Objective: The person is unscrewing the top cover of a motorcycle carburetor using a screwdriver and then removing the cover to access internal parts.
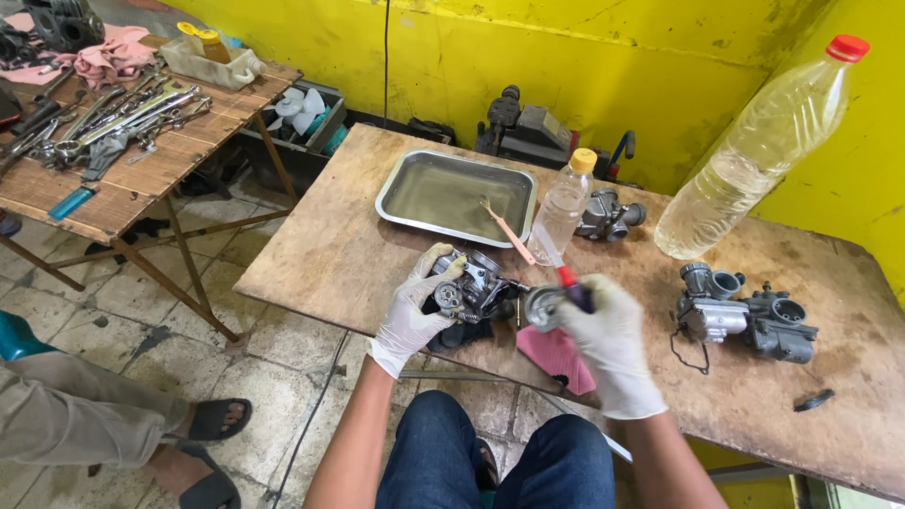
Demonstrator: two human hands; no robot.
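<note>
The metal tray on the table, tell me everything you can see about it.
The metal tray is a shallow rectangle of dull silvery metal with rounded corners and a rolled rim. It lies flat near the far edge of the wooden table, holding a thin layer of murky liquid. A pink-handled brush lies with its bristle end inside. Neither gloved hand touches it.

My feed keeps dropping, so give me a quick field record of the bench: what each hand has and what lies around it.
left hand: gloved, grips a metal carburetor
right hand: gloved, holds a red-handled tool against the carburetor
under hands: pink cloth at the table edge
tray: metal, holds liquid and a brush
bottles: small bottle, large bottle leaning on the wall
spare carburetors: one right, one behind
</note>
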